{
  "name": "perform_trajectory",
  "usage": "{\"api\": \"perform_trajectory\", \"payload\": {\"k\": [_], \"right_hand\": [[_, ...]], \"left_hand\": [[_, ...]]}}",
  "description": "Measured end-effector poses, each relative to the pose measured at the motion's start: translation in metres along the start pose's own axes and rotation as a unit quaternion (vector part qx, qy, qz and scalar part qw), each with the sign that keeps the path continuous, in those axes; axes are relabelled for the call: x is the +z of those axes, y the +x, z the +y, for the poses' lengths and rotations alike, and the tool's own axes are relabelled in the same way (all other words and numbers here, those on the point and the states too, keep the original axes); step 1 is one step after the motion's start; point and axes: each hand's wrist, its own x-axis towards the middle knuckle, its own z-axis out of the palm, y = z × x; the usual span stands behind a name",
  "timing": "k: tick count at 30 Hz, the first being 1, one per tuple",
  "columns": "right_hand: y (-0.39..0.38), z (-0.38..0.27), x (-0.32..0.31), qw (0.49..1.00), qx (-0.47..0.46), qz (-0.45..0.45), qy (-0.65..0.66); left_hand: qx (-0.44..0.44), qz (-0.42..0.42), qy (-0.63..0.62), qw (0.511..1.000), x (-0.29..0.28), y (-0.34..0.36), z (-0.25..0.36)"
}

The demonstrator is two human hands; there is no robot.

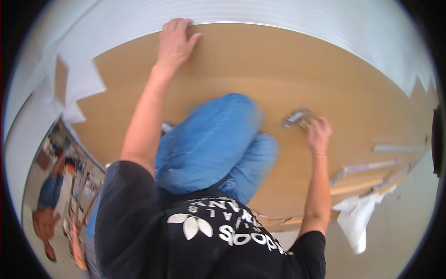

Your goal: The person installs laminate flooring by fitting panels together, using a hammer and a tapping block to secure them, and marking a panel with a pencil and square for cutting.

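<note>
My left hand point(175, 45) lies at the far edge of a broad brown board point(278, 60). Its thumb is spread from the fingers, and the fingertips reach onto the white ridged sheet point(260, 13) along that edge. Out to the right, my right hand point(319, 135) grips a hammer point(296, 118) above the board. The hammer's grey metal head points left, smeared by motion, and a bit of yellowish handle shows before my fingers. Between my arms my knees, in blue jeans point(213, 139), are bent on the board.
White strips point(367, 166) and wooden pieces lie at the board's right side, with a crumpled white sheet point(355, 216) hanging there. Torn white flaps point(86, 83) stand at the left edge. Beyond, at lower left, are other people point(50, 200) and cluttered shelving.
</note>
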Motion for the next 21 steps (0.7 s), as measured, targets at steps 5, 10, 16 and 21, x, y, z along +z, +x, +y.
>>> {"api": "perform_trajectory", "payload": {"k": [5,10,16,21], "right_hand": [[0.155,0.007,-0.037,0.992,-0.085,0.046,-0.077],[0.272,-0.035,-0.04,0.983,-0.103,0.034,-0.148],[0.291,-0.072,-0.043,0.979,-0.007,-0.085,-0.184],[0.293,-0.085,-0.053,0.973,0.024,-0.124,-0.192]], "left_hand": [[-0.061,-0.006,0.151,0.987,-0.039,-0.038,-0.097],[-0.099,0.028,0.189,0.977,-0.059,-0.044,-0.141],[-0.119,0.002,0.202,0.972,-0.079,-0.069,-0.186],[-0.139,-0.032,0.169,0.975,-0.079,-0.069,-0.182]]}}
